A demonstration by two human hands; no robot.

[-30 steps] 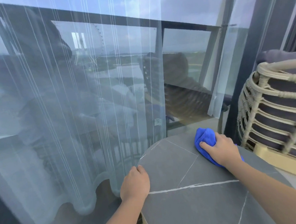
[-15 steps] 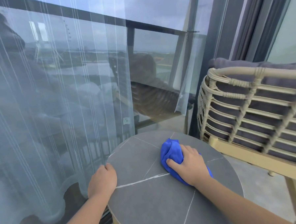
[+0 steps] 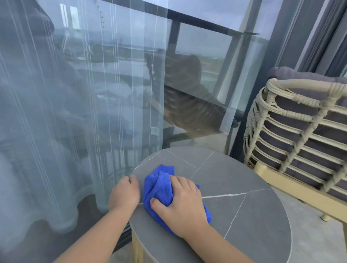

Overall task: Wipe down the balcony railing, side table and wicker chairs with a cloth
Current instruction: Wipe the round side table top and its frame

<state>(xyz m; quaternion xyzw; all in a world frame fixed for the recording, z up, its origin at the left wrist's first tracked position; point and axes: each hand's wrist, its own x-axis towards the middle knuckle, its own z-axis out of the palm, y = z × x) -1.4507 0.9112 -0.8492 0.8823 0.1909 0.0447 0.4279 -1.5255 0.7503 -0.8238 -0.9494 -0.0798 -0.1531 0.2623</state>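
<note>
A round grey side table (image 3: 243, 208) with white veins stands in front of me. My right hand (image 3: 180, 205) presses a bunched blue cloth (image 3: 159, 186) onto its left part, fingers and thumb curled round the cloth. My left hand (image 3: 124, 193) grips the table's left edge, close beside the cloth. A beige wicker chair (image 3: 301, 132) with grey cushions stands to the right of the table. The dark balcony railing (image 3: 203, 22) runs behind glass at the top.
A sheer white curtain (image 3: 77, 106) hangs at the left, reaching the floor beside the table. Glass panels (image 3: 202, 79) and a dark window frame (image 3: 304, 34) stand behind. Pale floor tiles (image 3: 314, 234) lie between the table and the chair.
My right hand has swept the blue cloth from the table's far middle to its near left, next to my left hand. The view has shifted, showing more of the chair.
</note>
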